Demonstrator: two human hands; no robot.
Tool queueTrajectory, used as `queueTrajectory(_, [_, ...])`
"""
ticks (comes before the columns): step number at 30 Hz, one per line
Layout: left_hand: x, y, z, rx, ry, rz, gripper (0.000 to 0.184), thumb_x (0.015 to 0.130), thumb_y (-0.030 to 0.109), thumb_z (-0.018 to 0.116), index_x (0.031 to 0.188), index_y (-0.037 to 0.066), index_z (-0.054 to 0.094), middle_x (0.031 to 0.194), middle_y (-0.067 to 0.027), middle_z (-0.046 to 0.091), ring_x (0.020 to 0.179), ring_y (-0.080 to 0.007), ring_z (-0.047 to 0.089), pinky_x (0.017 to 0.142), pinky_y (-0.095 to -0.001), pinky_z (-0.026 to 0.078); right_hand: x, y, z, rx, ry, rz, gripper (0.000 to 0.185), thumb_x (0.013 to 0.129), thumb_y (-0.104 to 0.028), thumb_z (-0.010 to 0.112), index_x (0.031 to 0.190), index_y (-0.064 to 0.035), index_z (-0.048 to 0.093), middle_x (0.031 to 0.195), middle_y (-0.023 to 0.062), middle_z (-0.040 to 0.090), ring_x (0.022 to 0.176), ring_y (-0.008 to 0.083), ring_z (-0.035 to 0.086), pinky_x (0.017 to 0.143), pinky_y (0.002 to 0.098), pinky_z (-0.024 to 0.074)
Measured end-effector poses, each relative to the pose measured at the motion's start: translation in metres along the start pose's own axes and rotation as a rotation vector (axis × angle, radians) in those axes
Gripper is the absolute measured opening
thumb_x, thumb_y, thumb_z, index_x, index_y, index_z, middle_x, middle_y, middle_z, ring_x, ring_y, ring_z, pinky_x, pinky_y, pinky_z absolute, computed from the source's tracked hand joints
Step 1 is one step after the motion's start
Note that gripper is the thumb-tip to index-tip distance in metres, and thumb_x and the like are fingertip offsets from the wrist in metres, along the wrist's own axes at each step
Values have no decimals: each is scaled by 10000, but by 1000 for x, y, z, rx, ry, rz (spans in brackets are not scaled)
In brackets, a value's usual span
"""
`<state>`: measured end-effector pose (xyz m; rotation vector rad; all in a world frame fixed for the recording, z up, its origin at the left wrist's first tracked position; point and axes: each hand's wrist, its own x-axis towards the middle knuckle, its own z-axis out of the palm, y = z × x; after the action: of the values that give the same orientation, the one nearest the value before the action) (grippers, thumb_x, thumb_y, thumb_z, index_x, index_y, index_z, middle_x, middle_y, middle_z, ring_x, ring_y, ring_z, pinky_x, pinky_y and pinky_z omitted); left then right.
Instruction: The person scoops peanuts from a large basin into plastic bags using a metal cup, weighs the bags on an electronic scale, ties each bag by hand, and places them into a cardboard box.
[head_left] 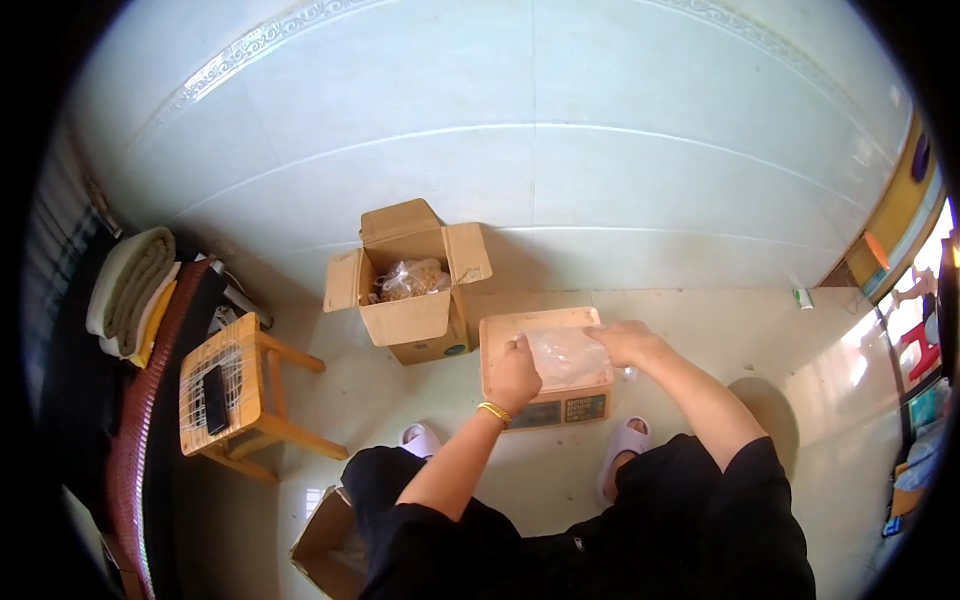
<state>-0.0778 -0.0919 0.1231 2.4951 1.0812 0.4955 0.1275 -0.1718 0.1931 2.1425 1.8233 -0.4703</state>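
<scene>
A clear plastic bag [567, 358] is stretched between my two hands, above the orange tray of a weighing scale [498, 326]. My left hand [513, 376] is closed on the bag's left edge, and a yellow bracelet circles that wrist. My right hand [626, 343] pinches the bag's upper right edge. The scale's display and keypad face me at its near side. Left of the scale, an open cardboard box [408, 322] holds clear bags with light brown contents [412, 280].
A wooden stool [250, 375] with a black phone [215, 400] on it stands at the left. Another open cardboard box [328, 545] is beside my left leg. Folded cloth [133, 285] lies on the dark furniture at far left. A tiled wall [530, 170] rises beyond the scale.
</scene>
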Motion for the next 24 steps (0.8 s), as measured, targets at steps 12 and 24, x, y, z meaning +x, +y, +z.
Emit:
queueTrajectory(12, [10, -11, 71, -220, -146, -171, 598, 730, -33, 435, 1301, -123, 282, 1135, -335, 446, 971, -445, 528, 836, -448, 456, 96, 33, 89, -232, -222, -55, 537, 814, -72, 470, 1331, -205, 411, 1106, 132, 595, 983, 313, 599, 703, 517, 526])
queueTrajectory(24, [30, -29, 79, -283, -100, -227, 621, 703, 11, 507, 1295, -80, 342, 1145, -306, 478, 975, -416, 548, 849, -420, 459, 77, 32, 50, -26, -94, -259, 415, 782, -240, 617, 1194, -227, 572, 1285, 97, 508, 1257, 312, 388, 992, 573, 300])
